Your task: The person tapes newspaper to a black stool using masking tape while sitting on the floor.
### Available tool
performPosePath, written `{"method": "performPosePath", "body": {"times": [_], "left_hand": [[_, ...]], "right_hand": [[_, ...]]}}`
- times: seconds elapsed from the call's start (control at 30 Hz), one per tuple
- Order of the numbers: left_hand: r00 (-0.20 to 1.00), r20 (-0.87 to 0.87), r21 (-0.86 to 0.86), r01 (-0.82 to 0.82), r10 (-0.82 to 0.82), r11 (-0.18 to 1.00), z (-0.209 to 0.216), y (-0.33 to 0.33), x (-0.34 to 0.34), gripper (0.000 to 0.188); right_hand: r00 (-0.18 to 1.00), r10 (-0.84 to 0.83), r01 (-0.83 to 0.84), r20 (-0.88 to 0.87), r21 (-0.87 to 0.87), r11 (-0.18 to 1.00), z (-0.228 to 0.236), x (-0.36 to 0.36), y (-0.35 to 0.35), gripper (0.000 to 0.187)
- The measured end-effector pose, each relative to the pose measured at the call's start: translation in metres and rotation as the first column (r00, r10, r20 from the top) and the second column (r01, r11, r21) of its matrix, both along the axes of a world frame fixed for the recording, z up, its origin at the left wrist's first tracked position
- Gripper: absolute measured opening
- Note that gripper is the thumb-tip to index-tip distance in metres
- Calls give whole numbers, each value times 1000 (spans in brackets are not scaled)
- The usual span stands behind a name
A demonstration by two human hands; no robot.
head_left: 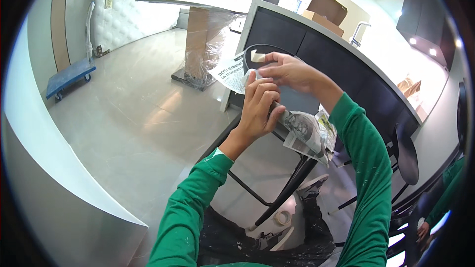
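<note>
- We see both hands raised in front of a dark counter (316,54), working on a black stool (282,94) that is partly wrapped in newspaper (309,136).
- Our left hand (260,109) is clenched around the stool's upper frame, fingers curled over crumpled newspaper where it bunches round the tube.
- Our right hand (287,71) lies flatter, fingers pressing a sheet of newspaper (231,73) against the curved stool back; it pinches the paper rather than making a fist.
- A small strip of pale tape (257,57) sticks to the dark curved back, just beside the right fingertips.
- The stool back is smooth, matt and dark, with a rounded top edge; the paper is thin, creased and printed in grey and black, loose at its lower end.
- The stool's long axis runs from the hands down and slightly right, then its thin black metal legs (284,193) slant towards the floor near our shoes.
- A roll of tape (282,217) lies flat on the floor, a pale ring, between the leg's foot and our shoe.
- The floor (133,109) is glossy pale tile with soft reflections.
- Our sleeves (366,168) are green knit, flecked with pale spots; the trousers below are dark and speckled.
- A table (203,44) wrapped in clear film stands behind, and a blue trolley (69,76) sits by the left wall.
- Cardboard boxes (324,10) rest on the counter top.
</note>
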State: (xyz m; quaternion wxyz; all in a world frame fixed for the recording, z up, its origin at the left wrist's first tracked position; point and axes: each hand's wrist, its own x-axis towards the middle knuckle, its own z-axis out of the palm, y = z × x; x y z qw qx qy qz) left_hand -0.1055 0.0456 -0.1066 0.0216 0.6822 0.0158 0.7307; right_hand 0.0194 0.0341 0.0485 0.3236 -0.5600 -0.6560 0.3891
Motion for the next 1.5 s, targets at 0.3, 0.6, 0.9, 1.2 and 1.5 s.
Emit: {"method": "performPosePath", "body": {"times": [0.3, 0.6, 0.9, 1.2, 1.5], "left_hand": [[956, 294, -193, 32, 27, 981, -22, -1, -13, 20], [987, 154, -183, -23, 51, 983, -15, 23, -26, 37], [913, -100, -55, -402, 396, 914, 6, 8, -52, 34], [965, -92, -165, -258, 246, 952, 15, -22, -27, 22], [965, -53, -202, -261, 255, 944, 13, -23, -22, 19]], "right_hand": [[975, -20, 24, -221, 16, 1000, -8, 2, 0, 53], [986, -16, -1, -166, -102, 995, -25, -2, 8, 65], [990, -38, 20, -136, -132, 991, -28, 0, 10, 64], [984, -139, 135, 114, 42, 990, -9, -4, 8, 71], [793, -98, -71, 601, 251, 965, 65, -43, -5, 32]]}}
